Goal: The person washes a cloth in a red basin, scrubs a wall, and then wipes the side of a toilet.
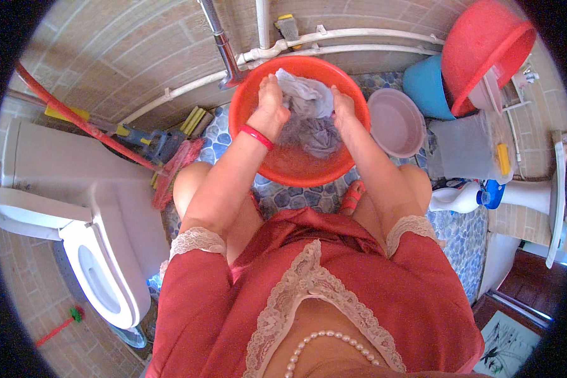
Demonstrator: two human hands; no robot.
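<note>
An orange-red basin (pixel 305 178) stands on the floor between my knees. It holds water and wet laundry. My left hand (pixel 271 101), below a red wristband (pixel 256 137), grips the left side of a pale grey-white cloth (pixel 309 90). At its right side, my right hand (pixel 343 106) has its fingers closed on the same cloth. The cloth is raised and stretched between both hands over the basin. Beneath it a darker grey garment (pixel 321 137) lies bunched in the water. My fingertips are partly hidden by the cloth and hands.
A pale shallow basin (pixel 397 123) sits just right of the orange-red one. Blue (pixel 425 88) and red tubs (pixel 485 53) lean behind it, near white bottles (pixel 457 197). A white toilet (pixel 101 277) is at left, with a mop (pixel 176 167) beside it. Pipes (pixel 359 33) run along the wall.
</note>
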